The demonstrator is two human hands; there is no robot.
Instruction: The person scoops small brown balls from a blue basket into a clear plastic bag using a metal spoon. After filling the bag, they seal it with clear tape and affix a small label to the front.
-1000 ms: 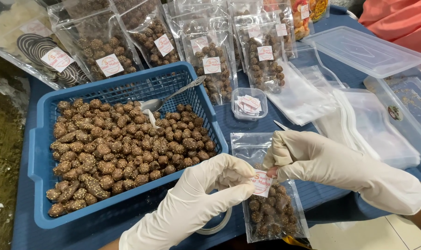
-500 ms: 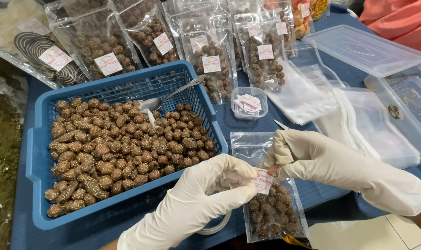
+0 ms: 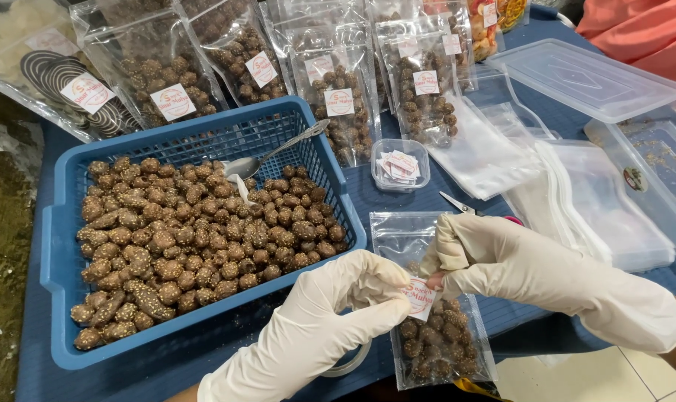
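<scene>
One head-worn camera looks steeply down, close over the blue table [image 3: 397, 197].

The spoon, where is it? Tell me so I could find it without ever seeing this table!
Look for the big blue basket full of brown sesame-coated snack balls. At its far side, the spoon lies with its bowl on the snacks and its handle leaning over the rim. It is the only shiny silver metal thing there.

Blue-covered table [image 3: 397, 197]. On it: blue slatted plastic basket [image 3: 55, 260] at left; row of filled clear labelled pouches [image 3: 338, 89] along far edge; small clear tub of stickers [image 3: 399, 165]; stacked empty clear bags [image 3: 598, 208]; clear plastic lids [image 3: 587, 78] at right.
</scene>
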